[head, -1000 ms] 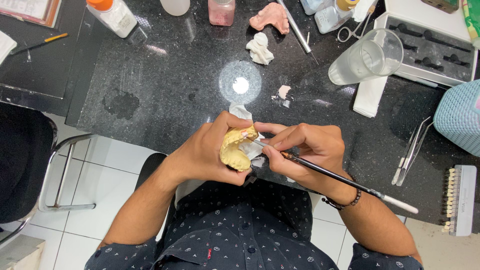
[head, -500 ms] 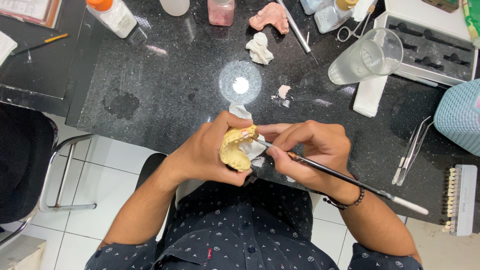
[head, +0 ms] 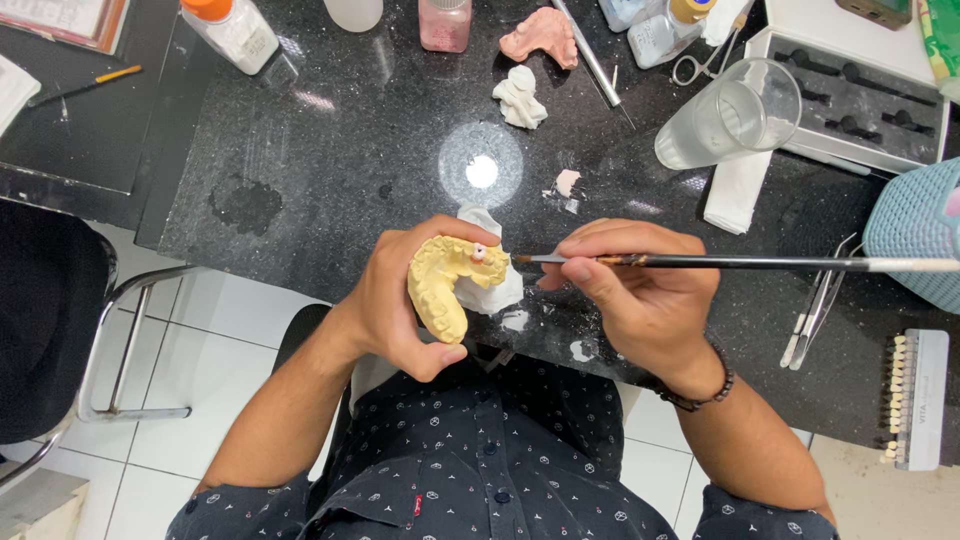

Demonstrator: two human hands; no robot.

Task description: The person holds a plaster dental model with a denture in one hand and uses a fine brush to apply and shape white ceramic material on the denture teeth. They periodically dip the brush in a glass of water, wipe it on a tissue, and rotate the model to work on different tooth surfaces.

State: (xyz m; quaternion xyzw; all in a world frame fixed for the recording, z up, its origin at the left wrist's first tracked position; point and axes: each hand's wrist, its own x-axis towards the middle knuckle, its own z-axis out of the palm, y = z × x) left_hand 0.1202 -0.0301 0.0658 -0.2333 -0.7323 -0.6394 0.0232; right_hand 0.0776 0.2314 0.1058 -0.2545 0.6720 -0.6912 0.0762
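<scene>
The left hand (head: pixel 395 310) is clamped around a yellow horseshoe-shaped plaster dental cast (head: pixel 445 285), thumb under its lower end and fingers curled over the top, holding it up just above the near edge of the black speckled stone surface (head: pixel 330 170), in front of the person's dark patterned shirt (head: pixel 480 470). Some crumpled white tissue (head: pixel 490 290) sits between the cast and the palm. The right hand (head: pixel 640 300) is closed in a pen grip on a thin black-handled brush with a white end (head: pixel 740 263), which lies almost level, its tip just beside 1 small pinkish-white tooth build-up (head: pixel 479 252) at the upper end of the cast. As a judgement, the work on that tooth is under way: material already sits on the cast at this spot, while the rest of the arch looks bare yellow, so shaping or adding at the tip seems unfinished. Whether the bristles actually touch the tooth cannot be told. Farther back on the surface stand a clear plastic measuring cup (head: pixel 730 120) on a folded white cloth (head: pixel 735 190), a pink wax-like plate (head: pixel 540 35) and a small white plaster lump (head: pixel 520 97), all well apart from the hands. At the right lie metal tweezers (head: pixel 820 310) and a white strip of tooth shade samples (head: pixel 912 400).
</scene>
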